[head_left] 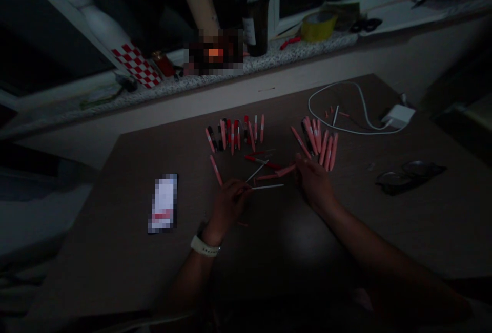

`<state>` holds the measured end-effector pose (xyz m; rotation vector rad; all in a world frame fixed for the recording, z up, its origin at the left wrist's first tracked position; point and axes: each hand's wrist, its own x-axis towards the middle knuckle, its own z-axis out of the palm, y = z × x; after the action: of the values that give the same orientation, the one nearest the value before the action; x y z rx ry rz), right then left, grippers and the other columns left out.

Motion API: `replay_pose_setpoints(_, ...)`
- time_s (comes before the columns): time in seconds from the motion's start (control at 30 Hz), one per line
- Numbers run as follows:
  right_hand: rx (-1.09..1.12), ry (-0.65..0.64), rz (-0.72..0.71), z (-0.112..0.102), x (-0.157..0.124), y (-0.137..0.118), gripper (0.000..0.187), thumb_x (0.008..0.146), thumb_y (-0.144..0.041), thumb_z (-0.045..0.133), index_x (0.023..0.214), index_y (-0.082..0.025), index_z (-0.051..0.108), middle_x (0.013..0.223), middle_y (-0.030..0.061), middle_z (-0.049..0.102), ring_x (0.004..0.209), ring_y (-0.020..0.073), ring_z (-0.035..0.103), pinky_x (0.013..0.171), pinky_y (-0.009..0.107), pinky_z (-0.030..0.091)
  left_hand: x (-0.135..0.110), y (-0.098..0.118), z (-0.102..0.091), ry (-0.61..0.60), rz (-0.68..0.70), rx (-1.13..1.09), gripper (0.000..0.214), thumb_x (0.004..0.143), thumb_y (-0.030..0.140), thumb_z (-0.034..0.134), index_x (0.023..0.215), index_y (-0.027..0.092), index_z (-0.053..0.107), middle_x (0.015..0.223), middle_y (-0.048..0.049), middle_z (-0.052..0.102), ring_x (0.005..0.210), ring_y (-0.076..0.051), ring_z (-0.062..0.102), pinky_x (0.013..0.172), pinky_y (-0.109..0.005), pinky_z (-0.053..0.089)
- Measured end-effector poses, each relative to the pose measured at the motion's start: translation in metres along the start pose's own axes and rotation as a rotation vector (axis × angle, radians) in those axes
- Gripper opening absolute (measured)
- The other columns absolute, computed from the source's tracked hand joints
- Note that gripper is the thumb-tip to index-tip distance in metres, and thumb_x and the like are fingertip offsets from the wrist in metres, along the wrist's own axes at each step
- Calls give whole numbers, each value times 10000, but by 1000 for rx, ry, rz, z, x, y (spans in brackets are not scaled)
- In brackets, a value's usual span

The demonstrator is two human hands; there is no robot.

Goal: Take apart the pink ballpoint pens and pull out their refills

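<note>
In the dim head view, my left hand [229, 201], with a pale watch on its wrist, is closed with a thin white pen refill [269, 186] sticking out toward the right. My right hand [315, 180] pinches a pink pen barrel [286, 170] that points left. Between the hands lie a red pen [255, 159], another white refill [257, 171] and some pink parts [266, 177]. A lone pink pen [216, 170] is just above my left hand. Beyond are a row of pink, red and black pens [232, 136] and a bunch of pink pens [328, 151].
A phone [163, 202] lies on the left of the table [115, 189]. Eyeglasses [409, 175] and a white charger [400, 117] with a looped cable [309, 105] are on the right. The windowsill holds a checkered bottle [134, 64], a dark cup [257, 23] and yellow tape [318, 26].
</note>
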<state>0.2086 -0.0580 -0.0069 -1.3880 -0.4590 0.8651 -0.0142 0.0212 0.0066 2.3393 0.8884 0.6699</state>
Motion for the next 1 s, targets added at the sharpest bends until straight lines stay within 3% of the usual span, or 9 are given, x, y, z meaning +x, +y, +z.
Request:
replay_pose_setpoints(0.17,-398,-121,-208,-7,5,-2,332,819,-509,689,797,-178,718,722,36,704,656,169,612,582,275,410,-2,-6,7,-120,64,70,104,923,200,617,990,198,696,1011,-56,603,904,-165,611,782,-298,525)
replay_pose_setpoints(0.33,-612,-266,-311,-12,6,3,182,837,-377,718,884,-202,739,850,44,756,775,194,685,660,283,470,-2,-9,8,-163,43,93,110,942,227,599,1019,209,674,1006,-46,615,910,-170,610,784,-304,519)
replay_pose_setpoints(0.47,-775,-360,-418,-13,7,7,172,802,-317,773,935,-212,740,951,55,766,885,229,692,768,332,493,-1,-9,6,-182,46,80,100,938,248,611,1007,216,675,1018,-40,616,948,-176,615,835,-314,514)
replay_pose_setpoints(0.6,-849,-409,-452,-13,7,7,181,791,-246,782,962,-207,735,1012,65,759,956,248,676,831,364,491,-1,-8,3,-157,33,59,123,922,275,641,1025,219,679,1024,-36,611,928,-169,614,806,-299,513)
replay_pose_setpoints(0.8,-900,-405,-491,-11,6,8,137,784,-225,783,913,-207,740,991,73,754,952,253,670,865,387,478,8,-3,-2,-7,26,110,108,942,255,607,982,182,677,988,-44,601,909,-163,601,798,-285,498)
replay_pose_setpoints(1.0,-909,-428,-543,-11,6,10,175,782,-227,790,949,-209,742,1003,65,757,978,260,667,906,405,461,31,0,-2,-127,53,258,133,938,206,593,1014,207,702,1019,-42,602,925,-171,608,811,-293,495)
